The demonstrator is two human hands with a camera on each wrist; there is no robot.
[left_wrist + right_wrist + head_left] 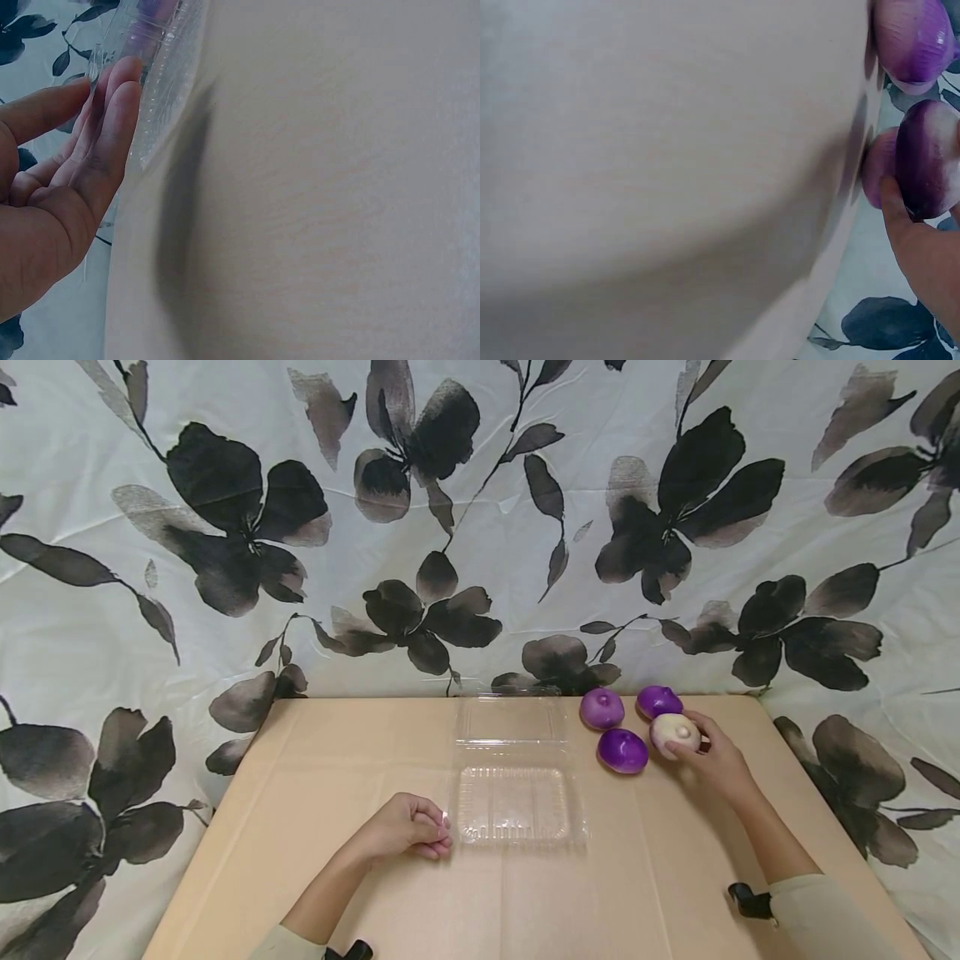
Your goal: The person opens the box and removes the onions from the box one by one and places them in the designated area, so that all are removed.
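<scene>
Right hand (716, 762) grips pale onion (674, 732), 3 o'clock of clear tray (514, 806); left hand (405, 827) relaxed, empty, on desk (300, 827).

Tan table (300, 827), flat top with faint straight seams, set against a flowered cloth. On it: a clear plastic box (514, 802), open, its tray near the middle and its lid (512, 720) folded flat toward the far edge. Right of the box, at the far right, four onions lie close together: three purple onions (622, 750) and one pale onion (674, 732).
</scene>
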